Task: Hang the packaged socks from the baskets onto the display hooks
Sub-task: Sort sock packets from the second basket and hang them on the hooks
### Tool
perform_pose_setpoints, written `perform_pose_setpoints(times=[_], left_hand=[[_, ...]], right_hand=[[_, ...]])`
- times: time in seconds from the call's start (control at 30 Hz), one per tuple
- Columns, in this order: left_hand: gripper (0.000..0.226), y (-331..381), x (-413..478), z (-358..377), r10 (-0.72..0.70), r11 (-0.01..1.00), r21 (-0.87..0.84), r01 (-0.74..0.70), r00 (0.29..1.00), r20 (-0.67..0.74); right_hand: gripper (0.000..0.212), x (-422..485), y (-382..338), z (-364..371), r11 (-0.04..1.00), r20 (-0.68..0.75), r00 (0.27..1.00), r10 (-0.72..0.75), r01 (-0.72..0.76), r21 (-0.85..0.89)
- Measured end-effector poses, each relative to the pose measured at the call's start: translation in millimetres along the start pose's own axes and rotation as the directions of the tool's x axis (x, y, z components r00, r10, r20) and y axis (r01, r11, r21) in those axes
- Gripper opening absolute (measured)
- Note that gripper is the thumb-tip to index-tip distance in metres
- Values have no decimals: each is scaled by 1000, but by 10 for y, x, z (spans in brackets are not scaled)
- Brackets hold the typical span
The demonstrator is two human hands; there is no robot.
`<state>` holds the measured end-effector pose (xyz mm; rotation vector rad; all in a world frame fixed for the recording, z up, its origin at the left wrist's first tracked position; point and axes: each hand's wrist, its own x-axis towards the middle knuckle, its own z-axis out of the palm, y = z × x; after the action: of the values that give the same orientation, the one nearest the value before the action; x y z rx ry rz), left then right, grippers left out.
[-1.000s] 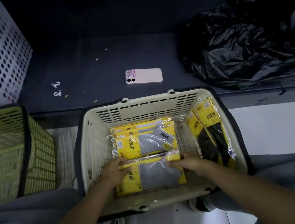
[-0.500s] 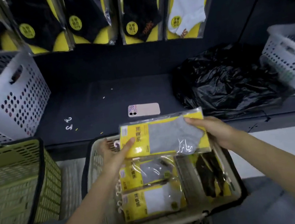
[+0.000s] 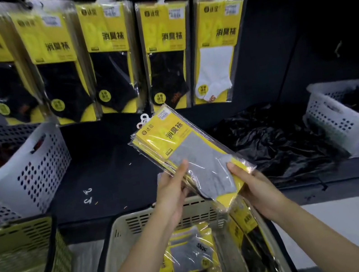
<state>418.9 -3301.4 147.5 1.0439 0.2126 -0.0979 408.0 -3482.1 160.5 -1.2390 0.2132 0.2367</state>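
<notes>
Both hands hold a small stack of grey sock packs with yellow cards, tilted with its white hanger tabs pointing up and left. My left hand grips the stack's lower left edge, thumb on top. My right hand grips its lower right corner. Below them stands the beige basket, which holds more grey packs and black packs. On the wall above hang rows of black sock packs and one row of white sock packs.
A green basket stands at lower left. White perforated bins sit at the left and the right on the dark shelf. A crumpled black plastic bag lies right of the held stack. Two loose white hooks lie on the shelf.
The stack of grey packs rose from just above the basket and turned from flat to tilted, tabs up. The view swung upward, bringing the hanging packs fully into sight.
</notes>
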Motion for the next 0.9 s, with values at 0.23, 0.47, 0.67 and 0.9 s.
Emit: perform_pose_setpoints(times=[0.23, 0.47, 0.67, 0.9], left_hand=[[46, 457, 60, 156, 162, 955, 247, -165, 986, 33], [59, 849, 117, 406, 218, 881, 399, -255, 966, 137], [50, 1080, 174, 553, 301, 835, 436, -335, 942, 147], [30, 1481, 268, 538, 427, 828, 398, -394, 904, 6]], right_hand=[[37, 113, -710, 232, 898, 40, 955, -293, 290, -330], [35, 179, -1179, 556, 838, 47, 876, -479, 473, -272], [22, 289, -1341, 462, 876, 80, 898, -432, 439, -199], [21, 478, -1790, 293, 861, -185, 841, -509, 494, -124]])
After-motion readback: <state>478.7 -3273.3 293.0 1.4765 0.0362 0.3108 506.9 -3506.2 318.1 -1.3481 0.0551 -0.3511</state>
